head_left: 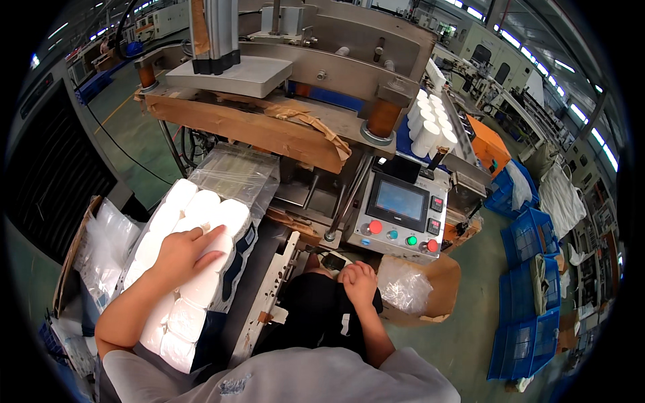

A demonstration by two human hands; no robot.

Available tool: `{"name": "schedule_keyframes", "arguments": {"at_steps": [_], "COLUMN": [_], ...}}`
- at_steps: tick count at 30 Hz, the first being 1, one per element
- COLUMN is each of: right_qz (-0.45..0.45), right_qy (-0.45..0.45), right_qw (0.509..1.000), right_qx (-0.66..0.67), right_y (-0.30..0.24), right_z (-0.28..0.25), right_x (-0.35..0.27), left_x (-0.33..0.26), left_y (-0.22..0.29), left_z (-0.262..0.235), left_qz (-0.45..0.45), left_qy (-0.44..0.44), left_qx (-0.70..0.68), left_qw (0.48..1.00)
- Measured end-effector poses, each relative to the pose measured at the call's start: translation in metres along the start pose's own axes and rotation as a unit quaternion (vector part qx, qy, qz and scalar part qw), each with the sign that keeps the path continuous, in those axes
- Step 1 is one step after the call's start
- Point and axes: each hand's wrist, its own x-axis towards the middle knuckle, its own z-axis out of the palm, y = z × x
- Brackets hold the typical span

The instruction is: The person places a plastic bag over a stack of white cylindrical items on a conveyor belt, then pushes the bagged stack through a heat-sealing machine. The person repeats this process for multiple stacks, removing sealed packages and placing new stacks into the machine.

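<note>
Left of the control panel point(402, 209), at the far edge: loose clear bags point(107, 245) heaped in a cardboard box point(70, 258). Next toward the panel, a pack of white paper rolls point(191, 262) in clear wrap, lying long-ways on the machine's feed bed, open mouth of the wrap point(235, 176) pointing up under the press plate point(232, 75). Left hand point(183, 254) flat on top of the pack, fingers point(205, 234) spread across the upper rolls, palm pressing down. Likely light, soft and squashy; film slippery, so best held with broad flat palms on the sides or top, not pinched at the loose wrap. Just below the panel, right hand point(360, 281) curled on dark cloth at the lap, fingers pressed together in a loose fist; whether pinching the cloth, cannot tell. Beside it, a crumpled clear bag point(403, 285). Above and right of the panel, upright white rolls point(430, 124) in rows. Farther right, blue crates point(531, 289) stacked on the floor.
</note>
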Motion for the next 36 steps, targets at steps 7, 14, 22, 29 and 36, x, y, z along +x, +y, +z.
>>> {"name": "schedule_keyframes", "arguments": {"at_steps": [7, 14, 22, 29, 36], "right_qz": [-0.008, -0.009, -0.001, -0.005, -0.007], "right_qy": [0.008, 0.004, -0.015, -0.045, -0.038], "right_qw": [1.000, 1.000, 1.000, 0.999, 0.999], "right_qx": [0.001, -0.009, 0.001, 0.015, 0.011], "right_y": [-0.007, -0.007, -0.009, -0.004, 0.009], "right_z": [0.002, 0.004, 0.000, 0.003, 0.009], "right_x": [0.005, 0.003, 0.001, 0.007, 0.001], "left_x": [0.011, 0.018, 0.048, 0.058, -0.047], "left_y": [-0.010, -0.018, -0.032, -0.048, -0.103], "left_z": [0.013, 0.020, 0.030, 0.034, -0.012], "left_qz": [0.032, 0.029, 0.057, 0.044, -0.099], "left_qy": [0.060, 0.076, 0.090, 0.032, 0.075], "left_qx": [-0.021, -0.071, -0.081, -0.132, -0.361], "left_qw": [0.997, 0.994, 0.991, 0.990, 0.924]}}
